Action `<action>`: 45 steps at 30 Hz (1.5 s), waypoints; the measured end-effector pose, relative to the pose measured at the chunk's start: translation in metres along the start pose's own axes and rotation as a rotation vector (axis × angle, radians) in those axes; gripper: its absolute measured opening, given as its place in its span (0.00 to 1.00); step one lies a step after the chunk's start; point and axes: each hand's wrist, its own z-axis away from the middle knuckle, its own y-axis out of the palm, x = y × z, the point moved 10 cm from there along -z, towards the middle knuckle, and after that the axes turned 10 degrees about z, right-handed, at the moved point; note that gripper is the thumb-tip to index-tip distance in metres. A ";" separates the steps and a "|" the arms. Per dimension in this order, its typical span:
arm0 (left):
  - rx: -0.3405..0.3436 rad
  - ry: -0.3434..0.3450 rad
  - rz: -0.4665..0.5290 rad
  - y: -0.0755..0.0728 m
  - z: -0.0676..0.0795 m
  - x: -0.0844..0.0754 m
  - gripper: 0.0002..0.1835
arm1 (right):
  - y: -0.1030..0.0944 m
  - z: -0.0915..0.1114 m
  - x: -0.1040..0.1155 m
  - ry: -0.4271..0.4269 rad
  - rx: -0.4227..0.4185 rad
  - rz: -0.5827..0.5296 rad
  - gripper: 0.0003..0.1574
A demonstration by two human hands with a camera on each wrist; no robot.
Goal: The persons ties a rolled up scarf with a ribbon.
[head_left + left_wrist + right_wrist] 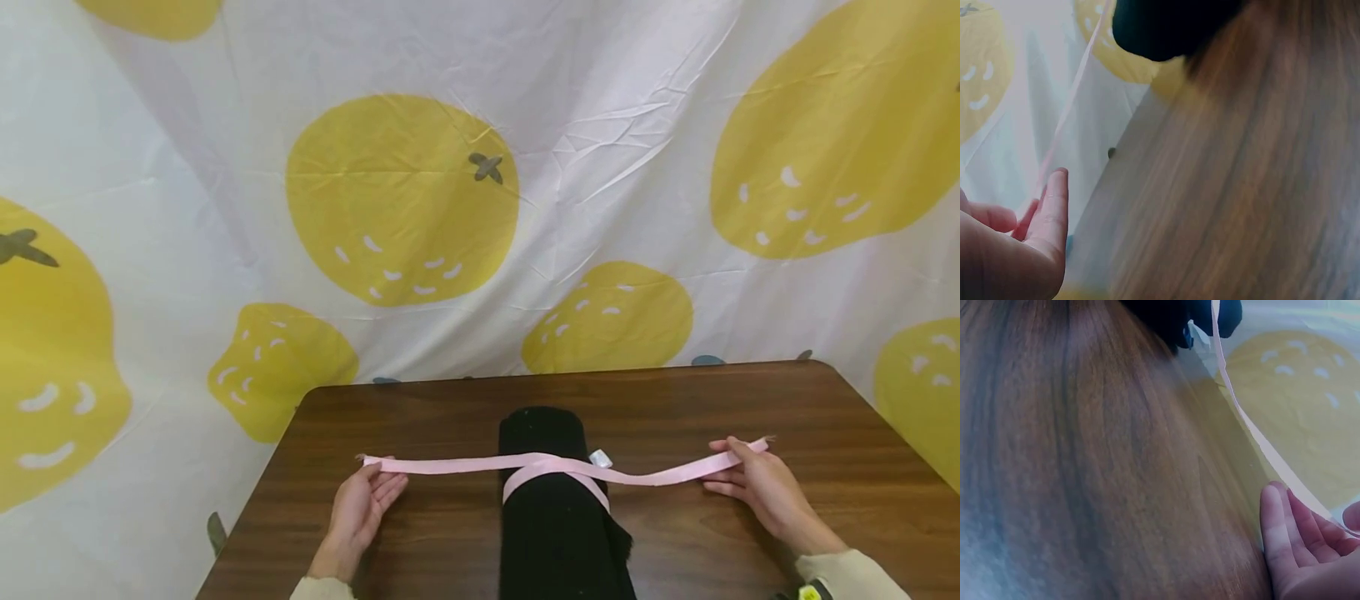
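A black rolled cloth (555, 533) lies lengthwise on the table, its far end rounded. Round it runs a pink ribbon (465, 465), crossed on top of the roll, with its two ends drawn out to the sides. My left hand (360, 508) pinches the left end between thumb and fingers. On the other side my right hand (765, 492) pinches the ribbon close to its frayed right tip. The right stretch sags slightly; the left one runs nearly straight. In the right wrist view the ribbon (1266, 450) slopes from the roll down to my fingertips.
The brown wooden table (420, 542) has rounded far corners. Behind it hangs a white curtain (600, 167) printed with yellow fruit. A small white tag (601, 459) sticks out at the roll's right side, by the ribbon.
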 end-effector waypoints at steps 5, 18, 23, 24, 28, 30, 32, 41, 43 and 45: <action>-0.020 0.002 -0.046 -0.005 -0.002 0.002 0.15 | -0.008 0.000 0.000 0.018 -0.068 0.061 0.25; -0.040 -0.037 -0.170 -0.019 -0.006 0.013 0.18 | -0.024 -0.001 0.005 0.013 -0.208 0.395 0.30; -0.022 -0.068 -0.206 -0.019 -0.009 0.017 0.15 | -0.028 -0.001 0.001 0.032 -0.189 0.445 0.33; -0.016 -0.073 -0.215 -0.018 -0.010 0.017 0.14 | -0.029 -0.001 0.001 0.035 -0.180 0.453 0.34; -0.002 -0.077 -0.240 -0.017 -0.009 0.016 0.14 | -0.030 -0.005 0.000 0.039 -0.133 0.473 0.36; 0.001 -0.073 -0.249 -0.017 -0.009 0.015 0.15 | -0.030 -0.007 -0.001 0.042 -0.113 0.480 0.36; 0.002 -0.069 -0.257 -0.017 -0.008 0.015 0.16 | -0.029 -0.008 -0.001 0.044 -0.102 0.484 0.36; -0.002 -0.058 -0.297 -0.018 -0.009 0.016 0.17 | -0.027 -0.009 0.000 0.035 -0.085 0.501 0.32; 0.004 -0.059 -0.301 -0.016 -0.009 0.015 0.17 | -0.027 -0.008 0.002 0.030 -0.088 0.528 0.31; 0.002 -0.062 -0.309 -0.015 -0.008 0.014 0.17 | -0.026 -0.008 0.004 0.022 -0.088 0.563 0.31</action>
